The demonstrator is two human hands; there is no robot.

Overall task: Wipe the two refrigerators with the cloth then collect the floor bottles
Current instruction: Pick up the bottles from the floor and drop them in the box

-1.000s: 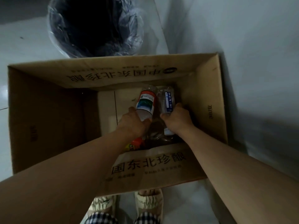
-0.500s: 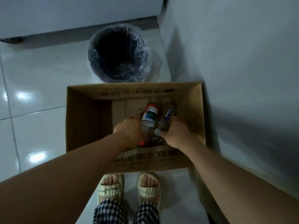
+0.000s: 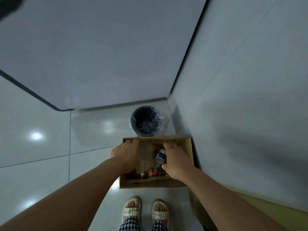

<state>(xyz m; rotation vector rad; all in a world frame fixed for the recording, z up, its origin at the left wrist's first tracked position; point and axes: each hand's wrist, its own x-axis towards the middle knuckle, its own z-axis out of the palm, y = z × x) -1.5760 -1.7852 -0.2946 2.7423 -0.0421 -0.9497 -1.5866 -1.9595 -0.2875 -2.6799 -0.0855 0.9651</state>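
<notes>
Low in the frame's centre, both hands hover over the cardboard box: left hand and right hand loosely spread, holding nothing. Bottles lie inside (several, red-capped). Best grip opposite box walls and lift evenly.

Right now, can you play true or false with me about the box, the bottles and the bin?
1. The bottles lie inside the cardboard box. True.
2. The bin stands between the box and the person's feet. False: it stands beyond the box, away from the sandals.
3. Both hands are over the box. True: left hand, right hand.
4. The box sits on a table. False: it sits on the tiled floor.
</notes>
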